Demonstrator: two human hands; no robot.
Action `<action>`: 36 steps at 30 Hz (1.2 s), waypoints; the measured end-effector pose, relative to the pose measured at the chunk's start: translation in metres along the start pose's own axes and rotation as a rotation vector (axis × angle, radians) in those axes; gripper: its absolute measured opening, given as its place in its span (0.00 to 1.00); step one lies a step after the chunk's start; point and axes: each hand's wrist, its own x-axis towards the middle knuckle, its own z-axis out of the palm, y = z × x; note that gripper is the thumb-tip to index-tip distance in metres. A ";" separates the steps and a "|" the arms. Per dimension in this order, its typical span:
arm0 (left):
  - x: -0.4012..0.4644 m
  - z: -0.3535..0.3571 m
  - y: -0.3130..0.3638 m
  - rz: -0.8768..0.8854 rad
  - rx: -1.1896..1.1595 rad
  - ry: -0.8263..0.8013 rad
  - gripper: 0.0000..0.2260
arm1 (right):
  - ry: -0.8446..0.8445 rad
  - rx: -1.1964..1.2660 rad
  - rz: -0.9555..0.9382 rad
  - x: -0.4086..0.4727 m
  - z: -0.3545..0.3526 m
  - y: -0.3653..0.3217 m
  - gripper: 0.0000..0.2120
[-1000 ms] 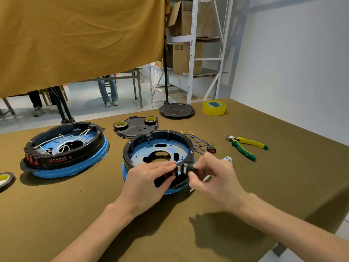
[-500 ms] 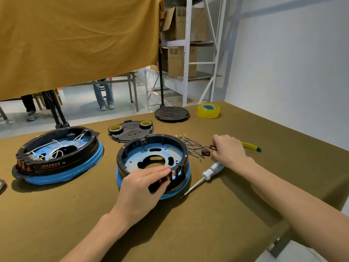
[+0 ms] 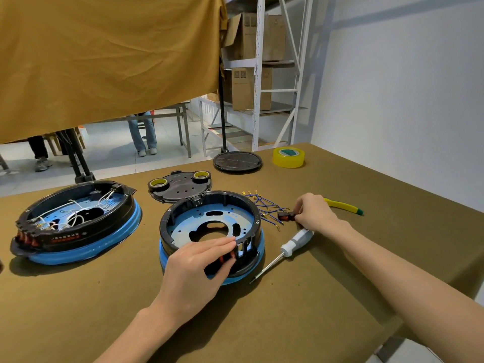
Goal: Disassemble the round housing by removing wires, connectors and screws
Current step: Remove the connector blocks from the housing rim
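Nearest, at six o'clock: left hand [image 3: 195,268] draped over the near rim of the round housing [image 3: 210,233], fingers curled around the red switches [image 3: 227,258] still seated in the wall slots, thumb side underneath. Probably rigid moulded plastic on a blue base ring, light for its bulk, likely to skate on the table cloth [image 3: 301,323] unless pinned down as now. Best gripped on the thick black rim, not the thin slotted wall, which looks the weakest part and could crack if levered. Interior already bare of wiring.

Slightly further, toward three o'clock: white-handled screwdriver [image 3: 286,248] lying loose, tip pointing back to six. Beyond its handle, right hand [image 3: 313,214] pinching a small removed switch [image 3: 285,216], apparently setting it down beside the loose blue wires [image 3: 264,208]. Thin, springy leads, easy to tangle; better lifted by the terminals. Yellow-handled pliers [image 3: 343,206] partly hidden behind that hand.

At nine o'clock, well apart: second housing [image 3: 76,224], still wired. At twelve: black cover plate [image 3: 180,188], then round lid [image 3: 237,161] and tape roll [image 3: 288,157].
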 end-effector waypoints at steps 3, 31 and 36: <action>0.000 0.000 -0.001 0.012 0.005 0.000 0.15 | 0.105 -0.096 -0.097 -0.013 0.000 -0.005 0.09; -0.005 -0.001 0.009 -0.160 0.152 0.017 0.20 | 0.419 0.069 -0.295 -0.104 0.045 -0.023 0.31; 0.001 0.000 0.012 -0.208 0.169 0.029 0.18 | 0.533 0.016 -0.280 -0.099 0.049 -0.025 0.24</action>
